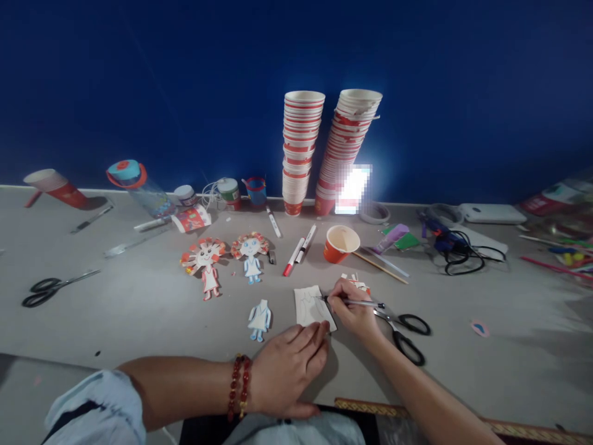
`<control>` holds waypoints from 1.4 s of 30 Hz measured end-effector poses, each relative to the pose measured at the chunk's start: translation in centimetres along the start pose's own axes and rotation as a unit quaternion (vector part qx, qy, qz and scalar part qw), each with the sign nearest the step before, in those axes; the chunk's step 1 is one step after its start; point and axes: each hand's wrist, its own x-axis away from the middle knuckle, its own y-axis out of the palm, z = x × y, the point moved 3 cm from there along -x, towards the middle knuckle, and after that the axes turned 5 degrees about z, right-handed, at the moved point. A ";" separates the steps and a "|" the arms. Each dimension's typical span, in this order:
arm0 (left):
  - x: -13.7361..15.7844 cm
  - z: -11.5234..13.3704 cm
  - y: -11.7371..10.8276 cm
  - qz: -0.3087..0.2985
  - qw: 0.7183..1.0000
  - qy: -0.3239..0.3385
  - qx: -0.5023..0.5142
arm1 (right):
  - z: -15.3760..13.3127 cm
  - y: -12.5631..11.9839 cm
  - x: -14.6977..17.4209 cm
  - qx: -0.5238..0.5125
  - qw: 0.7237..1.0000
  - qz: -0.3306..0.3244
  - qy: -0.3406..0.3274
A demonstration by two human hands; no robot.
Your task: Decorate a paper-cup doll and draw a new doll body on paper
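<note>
My right hand grips a pen, its tip on a small white piece of paper that bears a thin line drawing. Flat across the near edge of that paper lies my left hand, fingers stretched out and holding it down. Just left of the paper is a cut-out paper dress figure edged in blue, without a head. Beyond it lie two paper dolls, one in red outline and one in blue outline, both with fringed hair. Scissors with black handles rest beside my right hand.
Two tall stacks of paper cups stand against the blue wall, near a bright blurred screen. A cut paper cup, markers, a glue gun and a water bottle are around. More scissors lie at left.
</note>
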 end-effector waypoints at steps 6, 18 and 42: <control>0.0 0.0 0.1 0.003 1.000 0.002 -0.007 | -0.2 0.0 0.0 0.004 1.000 -0.005 -0.008; 0.1 0.0 0.1 0.004 1.000 -0.001 -0.004 | -0.2 -0.1 0.0 -0.013 1.000 -0.006 -0.006; 0.1 0.1 0.4 0.008 1.000 -0.001 0.003 | -0.6 0.0 0.0 0.026 0.999 -0.020 -0.018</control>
